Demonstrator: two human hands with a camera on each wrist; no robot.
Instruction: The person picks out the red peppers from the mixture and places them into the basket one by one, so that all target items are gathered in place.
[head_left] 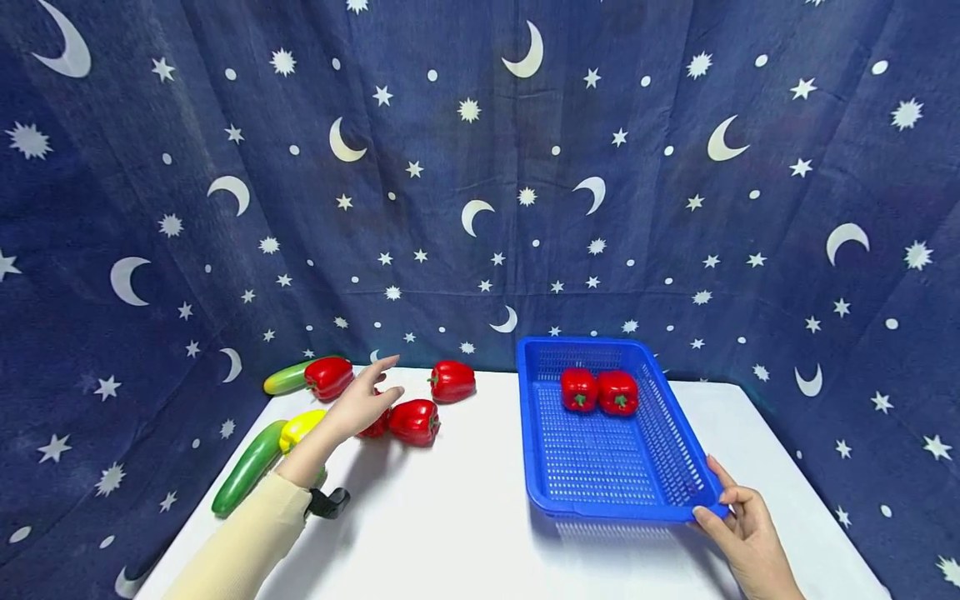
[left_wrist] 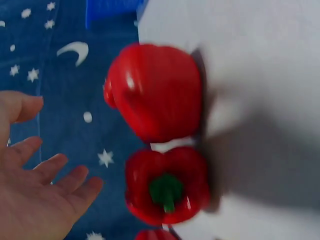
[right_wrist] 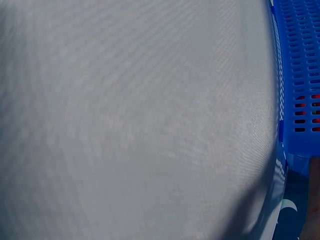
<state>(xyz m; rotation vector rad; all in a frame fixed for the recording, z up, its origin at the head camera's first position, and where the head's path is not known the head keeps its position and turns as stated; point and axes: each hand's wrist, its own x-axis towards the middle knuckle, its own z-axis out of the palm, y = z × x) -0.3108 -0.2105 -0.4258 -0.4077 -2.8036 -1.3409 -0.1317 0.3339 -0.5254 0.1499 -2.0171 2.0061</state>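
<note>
My left hand [head_left: 360, 408] is raised over the left side of the table with its fingers apart and nothing in it. Below it lie a partly hidden red bell pepper [head_left: 372, 428] and another red bell pepper [head_left: 415, 422]. In the left wrist view, the fingers [left_wrist: 50, 167] reach out beside a red bell pepper [left_wrist: 167, 185] showing its green stem. My right hand [head_left: 742, 533] grips the near right corner of a blue plastic basket [head_left: 600, 510], thumb on the rim. Two red bell peppers [head_left: 580, 390] sit side by side toward the basket's far end.
Further red bell peppers [head_left: 452, 381] lie near the table's back edge. At the left are a yellow bell pepper [head_left: 300, 428], a green cucumber [head_left: 251, 468] and a yellow-tipped cucumber [head_left: 287, 378]. A dark blue star-and-moon curtain [head_left: 480, 167] hangs behind the white table [head_left: 465, 517].
</note>
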